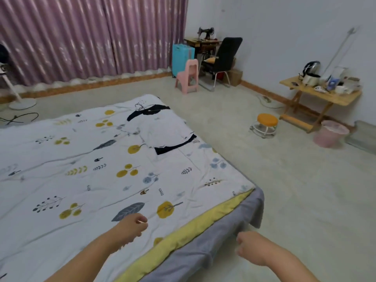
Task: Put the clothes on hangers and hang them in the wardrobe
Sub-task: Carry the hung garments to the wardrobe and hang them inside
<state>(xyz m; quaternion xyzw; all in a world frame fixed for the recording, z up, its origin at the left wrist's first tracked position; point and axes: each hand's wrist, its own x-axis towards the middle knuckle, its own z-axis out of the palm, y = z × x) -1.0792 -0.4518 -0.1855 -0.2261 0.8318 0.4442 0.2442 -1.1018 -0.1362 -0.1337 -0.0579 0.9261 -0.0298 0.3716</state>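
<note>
White cotton with black trim, the shirt (162, 127) lies flat at the bed's (250, 210) far corner, about 12 o'clock from the person, a wire hanger (142, 107) at its collar. I'd judge it light, soft and floppy, best lifted by the hanger hook or shoulders. The left hand (132, 225) hovers over the quilt (71, 159), loosely curled, empty. The right hand (249, 250), past the bed's edge at 3 o'clock, is curled, holding nothing visible. Bare floor (284, 169) gives walking room; no wardrobe shows.
</note>
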